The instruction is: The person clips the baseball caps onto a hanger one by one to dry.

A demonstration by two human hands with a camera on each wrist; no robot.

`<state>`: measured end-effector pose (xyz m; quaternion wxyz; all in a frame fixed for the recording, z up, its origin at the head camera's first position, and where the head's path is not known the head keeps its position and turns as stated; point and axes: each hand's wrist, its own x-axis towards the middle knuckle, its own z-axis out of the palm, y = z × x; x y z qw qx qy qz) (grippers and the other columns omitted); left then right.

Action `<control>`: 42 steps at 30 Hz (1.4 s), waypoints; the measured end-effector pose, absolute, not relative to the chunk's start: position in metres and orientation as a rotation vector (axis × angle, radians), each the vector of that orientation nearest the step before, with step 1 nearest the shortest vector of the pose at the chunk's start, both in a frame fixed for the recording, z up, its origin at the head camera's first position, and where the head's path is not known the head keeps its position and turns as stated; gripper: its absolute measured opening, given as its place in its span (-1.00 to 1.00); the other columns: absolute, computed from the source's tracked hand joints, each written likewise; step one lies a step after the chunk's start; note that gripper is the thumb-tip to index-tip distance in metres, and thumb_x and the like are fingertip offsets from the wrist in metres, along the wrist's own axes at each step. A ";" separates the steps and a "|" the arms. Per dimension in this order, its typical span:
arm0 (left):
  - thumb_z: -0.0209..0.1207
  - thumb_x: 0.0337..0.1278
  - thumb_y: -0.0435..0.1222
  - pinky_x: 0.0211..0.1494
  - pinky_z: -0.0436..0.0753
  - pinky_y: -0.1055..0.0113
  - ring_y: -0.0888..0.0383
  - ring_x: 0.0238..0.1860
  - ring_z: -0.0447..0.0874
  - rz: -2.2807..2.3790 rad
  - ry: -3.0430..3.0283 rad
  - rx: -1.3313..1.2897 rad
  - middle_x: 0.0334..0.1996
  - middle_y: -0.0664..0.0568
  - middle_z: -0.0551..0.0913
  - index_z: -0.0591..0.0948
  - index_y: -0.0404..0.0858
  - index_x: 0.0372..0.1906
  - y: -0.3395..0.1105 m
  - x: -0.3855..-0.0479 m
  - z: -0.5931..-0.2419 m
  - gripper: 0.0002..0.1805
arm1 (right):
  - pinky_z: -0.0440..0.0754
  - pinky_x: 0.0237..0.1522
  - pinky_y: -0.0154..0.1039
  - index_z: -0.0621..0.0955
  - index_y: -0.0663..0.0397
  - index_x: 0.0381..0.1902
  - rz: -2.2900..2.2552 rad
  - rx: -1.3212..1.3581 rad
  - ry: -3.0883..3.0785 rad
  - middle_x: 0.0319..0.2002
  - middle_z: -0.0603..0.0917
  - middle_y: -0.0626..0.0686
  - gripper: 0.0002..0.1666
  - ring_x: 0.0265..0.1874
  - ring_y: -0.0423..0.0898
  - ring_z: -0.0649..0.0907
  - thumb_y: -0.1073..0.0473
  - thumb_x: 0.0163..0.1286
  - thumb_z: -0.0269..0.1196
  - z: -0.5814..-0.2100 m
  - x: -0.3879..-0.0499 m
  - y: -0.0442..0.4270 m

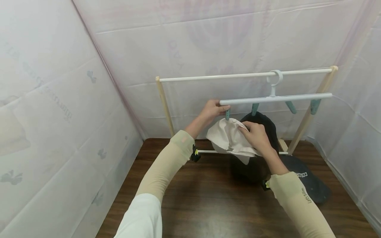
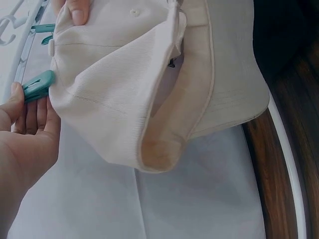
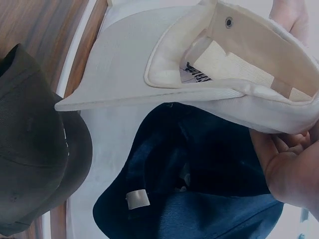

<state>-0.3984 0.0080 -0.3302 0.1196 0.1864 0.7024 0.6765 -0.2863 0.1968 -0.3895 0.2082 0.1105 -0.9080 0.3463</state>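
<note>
A cream baseball cap [image 1: 230, 137] hangs below the left end of a white hanger [image 1: 250, 100]. My left hand [image 1: 212, 110] pinches a teal clip [image 2: 40, 85] at that end, and the clip's tip meets the cap's crown beside its top button. With thumb and fingers my right hand [image 1: 256, 136] holds the crown on its right side. The cap's opening and brim show in the right wrist view, facing away from that hand. Close behind is a dark cap [image 3: 199, 169], below another teal clip [image 1: 255, 109]. Whether the left clip bites the fabric I cannot tell.
The hanger hooks over the white rail [image 1: 208, 77] of a wooden-legged rack [image 1: 164, 102]. Two more teal clips [image 1: 315, 106] sit on its right half. A dark cap with white lettering [image 1: 306, 178] lies on the brown wooden table [image 1: 208, 201]. White sheeting [image 1: 134, 49] encloses the area.
</note>
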 end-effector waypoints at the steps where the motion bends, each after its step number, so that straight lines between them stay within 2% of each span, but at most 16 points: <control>1: 0.30 0.30 -0.42 0.06 0.72 0.30 -0.08 -0.01 0.74 1.982 2.051 0.546 -0.01 -0.32 0.69 0.58 -0.58 0.11 0.008 -0.399 -0.330 -0.62 | 0.53 -0.37 -0.15 0.72 0.23 0.05 0.965 0.305 -2.525 -0.18 0.79 0.21 -0.67 -0.41 0.03 0.66 0.10 0.52 0.25 -0.389 -0.287 0.197; 13: 0.30 0.29 -0.42 0.05 0.71 0.34 -0.08 0.04 0.73 1.976 2.042 0.580 0.01 -0.29 0.69 0.58 -0.56 0.11 0.008 -0.400 -0.333 -0.63 | 0.56 -0.29 -0.08 0.72 0.22 0.07 0.984 0.268 -2.461 -0.13 0.79 0.22 -0.66 -0.29 0.12 0.72 0.10 0.50 0.27 -0.384 -0.295 0.192; 26: 0.27 0.35 -0.37 0.13 0.68 0.34 -0.07 0.09 0.71 1.937 2.029 0.640 0.05 -0.28 0.67 0.58 -0.51 0.16 0.004 -0.401 -0.339 -0.61 | 0.57 -0.32 -0.13 0.71 0.19 0.11 1.042 0.247 -2.489 -0.11 0.79 0.19 -0.62 -0.31 0.08 0.71 0.06 0.53 0.24 -0.384 -0.293 0.184; 34: 0.26 0.38 -0.33 0.23 0.63 0.29 -0.08 0.17 0.67 1.921 2.041 0.678 0.13 -0.36 0.62 0.61 -0.48 0.14 0.000 -0.404 -0.343 -0.64 | 0.60 -0.31 -0.13 0.68 0.20 0.15 1.065 0.244 -2.522 -0.08 0.77 0.20 -0.59 -0.31 0.07 0.71 0.03 0.56 0.21 -0.387 -0.295 0.180; 42: 0.27 0.36 -0.33 0.09 0.69 0.38 0.00 0.06 0.73 1.885 2.117 0.683 -0.01 -0.22 0.71 0.62 -0.48 0.10 -0.001 -0.404 -0.342 -0.66 | 0.58 -0.30 -0.11 0.70 0.16 0.13 1.062 0.248 -2.473 -0.11 0.78 0.19 -0.62 -0.31 0.09 0.70 0.05 0.55 0.22 -0.390 -0.296 0.177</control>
